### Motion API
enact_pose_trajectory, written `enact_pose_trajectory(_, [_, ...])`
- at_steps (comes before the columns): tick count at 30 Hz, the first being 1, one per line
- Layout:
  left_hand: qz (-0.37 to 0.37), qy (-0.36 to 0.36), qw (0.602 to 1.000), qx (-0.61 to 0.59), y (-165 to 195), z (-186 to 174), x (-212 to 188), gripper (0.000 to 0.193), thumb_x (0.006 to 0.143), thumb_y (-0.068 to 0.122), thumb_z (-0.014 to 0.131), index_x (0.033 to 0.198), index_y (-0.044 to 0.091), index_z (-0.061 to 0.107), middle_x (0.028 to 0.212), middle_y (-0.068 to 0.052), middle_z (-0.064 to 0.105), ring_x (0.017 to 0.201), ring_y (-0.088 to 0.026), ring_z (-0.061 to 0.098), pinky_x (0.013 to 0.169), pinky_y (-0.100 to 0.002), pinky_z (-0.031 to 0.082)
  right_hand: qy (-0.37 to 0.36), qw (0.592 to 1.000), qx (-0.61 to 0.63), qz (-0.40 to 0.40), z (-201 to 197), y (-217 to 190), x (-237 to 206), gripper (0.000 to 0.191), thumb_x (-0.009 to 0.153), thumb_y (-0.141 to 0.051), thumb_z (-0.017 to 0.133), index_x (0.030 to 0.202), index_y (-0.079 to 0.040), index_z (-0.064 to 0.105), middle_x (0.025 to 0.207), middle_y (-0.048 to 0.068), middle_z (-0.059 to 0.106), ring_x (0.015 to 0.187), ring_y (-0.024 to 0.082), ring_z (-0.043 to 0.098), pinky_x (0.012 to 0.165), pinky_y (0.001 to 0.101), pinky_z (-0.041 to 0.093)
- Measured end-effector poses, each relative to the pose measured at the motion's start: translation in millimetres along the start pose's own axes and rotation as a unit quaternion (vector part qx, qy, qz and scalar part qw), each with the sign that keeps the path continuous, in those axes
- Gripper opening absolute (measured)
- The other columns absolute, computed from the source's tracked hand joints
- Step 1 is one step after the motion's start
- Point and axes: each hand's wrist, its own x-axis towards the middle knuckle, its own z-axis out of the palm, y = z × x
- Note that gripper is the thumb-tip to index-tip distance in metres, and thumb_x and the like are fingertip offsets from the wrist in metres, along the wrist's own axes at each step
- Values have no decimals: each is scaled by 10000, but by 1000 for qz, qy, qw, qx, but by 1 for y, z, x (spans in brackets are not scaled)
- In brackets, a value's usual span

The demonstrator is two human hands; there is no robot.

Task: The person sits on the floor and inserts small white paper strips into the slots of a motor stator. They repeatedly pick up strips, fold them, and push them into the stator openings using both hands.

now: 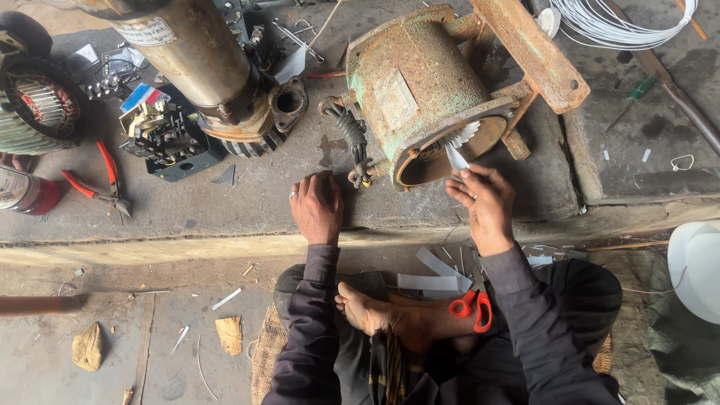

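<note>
A rusty green motor housing (420,90) lies on its side on the concrete step, its open end facing me with white paper strips sticking out of the slots. My right hand (484,202) pinches a white paper strip (455,159) at the rim of that opening. My left hand (316,206) rests flat on the concrete beside a black knotted cable (352,135), fingers apart and holding nothing. Orange-handled scissors (472,307) and cut white paper strips (429,281) lie on my lap.
A large metal cylinder (199,56) and a black terminal block (169,135) sit at the left, with red-handled pliers (97,184) and a wound stator (34,109). A coil of white wire (622,22) and a green screwdriver (634,94) lie at the right.
</note>
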Motion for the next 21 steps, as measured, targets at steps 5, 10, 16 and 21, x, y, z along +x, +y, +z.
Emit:
enact_pose_trajectory(5, [0,-3,1000,3,0,-1,0,128,942,176,698,1050,128,747,1048,-66,707,992,-294,629,865,-400,463,-7,1000,1,-6,6,2,10,176,986,-43,671,1153,-3,636,1070,199,724,893,280,757,826,399,651])
enact_pose_trajectory(10, [-2,-9,1000,-4,0,-2,0,134,944,177,696,1058,125,744,1053,-64,706,1001,-294,622,864,-401,457,-11,999,-23,-29,8,2,7,232,972,-50,673,1195,0,633,1069,180,720,873,270,755,806,392,659])
enact_pose_trajectory(16, [2,-11,1000,-5,-3,-1,1,136,952,180,693,1064,119,739,1056,-66,707,997,-291,620,866,-401,457,-29,981,-153,-117,6,4,3,316,986,-49,688,1282,37,620,1039,157,729,763,194,733,645,310,614])
enact_pose_trajectory(21, [2,-11,1000,-4,-3,-1,1,136,948,175,696,1063,120,741,1054,-64,709,991,-286,622,868,-398,460,-5,966,-236,-106,5,1,17,235,1044,-105,632,1224,43,664,978,144,750,639,144,698,475,247,507])
